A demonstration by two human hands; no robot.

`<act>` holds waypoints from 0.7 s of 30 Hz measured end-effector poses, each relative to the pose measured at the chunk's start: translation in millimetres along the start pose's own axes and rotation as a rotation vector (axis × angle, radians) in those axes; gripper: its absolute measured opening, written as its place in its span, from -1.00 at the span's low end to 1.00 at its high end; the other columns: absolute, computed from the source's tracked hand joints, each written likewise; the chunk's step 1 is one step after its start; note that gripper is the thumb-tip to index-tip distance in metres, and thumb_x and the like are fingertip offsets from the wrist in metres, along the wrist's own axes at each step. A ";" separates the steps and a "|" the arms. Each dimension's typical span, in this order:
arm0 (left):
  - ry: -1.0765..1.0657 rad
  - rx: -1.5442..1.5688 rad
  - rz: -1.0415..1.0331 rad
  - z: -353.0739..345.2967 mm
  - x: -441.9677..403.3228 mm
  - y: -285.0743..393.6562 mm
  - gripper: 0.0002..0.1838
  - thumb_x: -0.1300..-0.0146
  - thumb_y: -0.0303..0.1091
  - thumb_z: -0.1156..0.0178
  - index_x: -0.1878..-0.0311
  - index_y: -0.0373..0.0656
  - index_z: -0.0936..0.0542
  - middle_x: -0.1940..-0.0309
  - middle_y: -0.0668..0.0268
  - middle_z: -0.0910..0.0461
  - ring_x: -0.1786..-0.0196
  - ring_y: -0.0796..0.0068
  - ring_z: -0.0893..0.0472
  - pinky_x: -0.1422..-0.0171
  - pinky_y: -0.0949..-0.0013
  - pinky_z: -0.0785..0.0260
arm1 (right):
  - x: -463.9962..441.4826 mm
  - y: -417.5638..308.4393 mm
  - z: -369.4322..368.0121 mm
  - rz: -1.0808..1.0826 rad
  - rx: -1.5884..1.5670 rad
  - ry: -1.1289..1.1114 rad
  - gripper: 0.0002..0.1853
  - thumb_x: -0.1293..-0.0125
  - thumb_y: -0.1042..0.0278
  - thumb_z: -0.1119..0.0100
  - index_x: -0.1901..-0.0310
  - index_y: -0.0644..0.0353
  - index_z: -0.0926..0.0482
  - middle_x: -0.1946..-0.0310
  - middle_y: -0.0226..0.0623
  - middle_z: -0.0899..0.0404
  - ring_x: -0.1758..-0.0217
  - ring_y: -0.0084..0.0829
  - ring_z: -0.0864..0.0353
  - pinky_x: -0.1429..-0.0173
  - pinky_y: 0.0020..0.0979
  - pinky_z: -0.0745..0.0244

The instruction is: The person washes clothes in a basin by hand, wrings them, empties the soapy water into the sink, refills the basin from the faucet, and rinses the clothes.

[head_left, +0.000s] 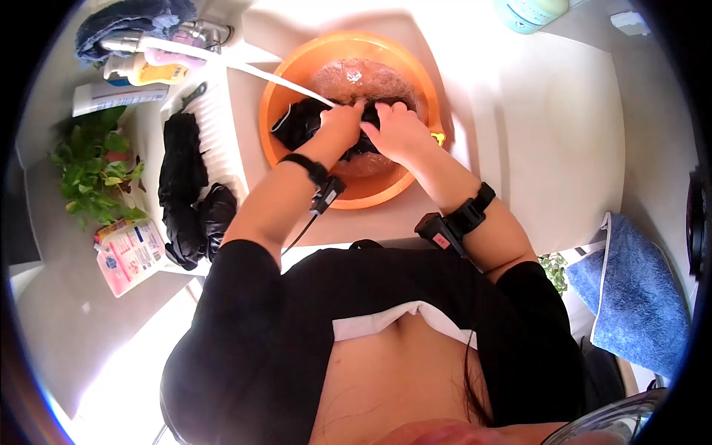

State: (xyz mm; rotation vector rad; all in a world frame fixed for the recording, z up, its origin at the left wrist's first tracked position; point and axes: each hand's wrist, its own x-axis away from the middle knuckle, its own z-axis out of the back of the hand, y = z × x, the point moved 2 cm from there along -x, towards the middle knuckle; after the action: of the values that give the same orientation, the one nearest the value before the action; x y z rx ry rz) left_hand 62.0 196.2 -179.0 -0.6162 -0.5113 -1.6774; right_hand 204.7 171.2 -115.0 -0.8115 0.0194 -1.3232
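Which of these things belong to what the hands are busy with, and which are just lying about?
Seemingly in use:
- left hand and right hand, both at the cloth
- black cloth
- orange basin
- water in it

Apparently lying about:
- plant
- blue towel at right
- pink-and-white packet
- black bundle at left, though it may belong

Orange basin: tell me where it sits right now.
In the head view, the orange basin is at upper centre, right of the ribbed white surface, with the left hand and right hand at the black cloth inside it.
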 end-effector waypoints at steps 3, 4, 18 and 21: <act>0.098 0.262 -0.073 49.6 49.5 2.1 -0.37 -0.03 -0.34 -0.24 -0.23 -0.03 -0.30 0.13 0.10 -0.60 0.02 0.06 -0.58 -0.04 0.13 -0.41 | -14.1 3.4 0.4 -0.005 -0.440 0.139 -0.29 -0.33 -0.16 0.10 -0.30 0.28 -0.22 -0.20 0.17 -0.27 -0.28 -0.03 -0.29 -0.30 -0.19 -0.26; 0.120 0.375 -0.091 69.2 70.7 5.3 -0.35 0.00 -0.34 -0.29 -0.21 -0.04 -0.32 0.11 0.12 -0.59 0.00 0.05 -0.57 -0.06 0.13 -0.40 | -26.2 10.5 -7.5 0.012 -0.595 0.172 -0.24 -0.32 -0.19 0.10 -0.32 0.31 -0.17 -0.26 0.20 -0.20 -0.32 -0.01 -0.25 -0.33 -0.22 -0.23; 0.479 1.784 -0.806 95.6 99.4 38.3 -0.32 0.14 -0.69 -0.34 -0.10 -0.07 -0.34 -0.04 0.28 -0.40 -0.10 0.38 -0.46 -0.21 0.33 -0.34 | -10.7 -14.3 16.0 0.531 -2.206 -0.549 -0.27 -0.34 -0.34 0.30 -0.25 0.17 -0.27 -0.12 -0.22 -0.45 -0.12 -0.36 -0.52 -0.17 -0.30 -0.50; 0.239 2.076 -0.832 93.3 92.6 29.4 -0.28 0.10 -0.66 -0.34 -0.16 -0.06 -0.27 -0.09 0.28 -0.39 -0.14 0.37 -0.44 -0.21 0.29 -0.39 | -0.2 -19.8 27.0 0.388 -2.334 -0.587 -0.29 -0.35 -0.27 0.23 -0.23 0.24 -0.29 -0.09 -0.15 -0.48 -0.07 -0.31 -0.54 -0.17 -0.28 -0.49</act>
State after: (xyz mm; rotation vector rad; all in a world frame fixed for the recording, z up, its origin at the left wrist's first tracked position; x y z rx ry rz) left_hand 88.9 180.8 -47.8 1.4266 -1.9736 -0.9590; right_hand 200.1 184.8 -84.7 -2.8171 1.3540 -0.0261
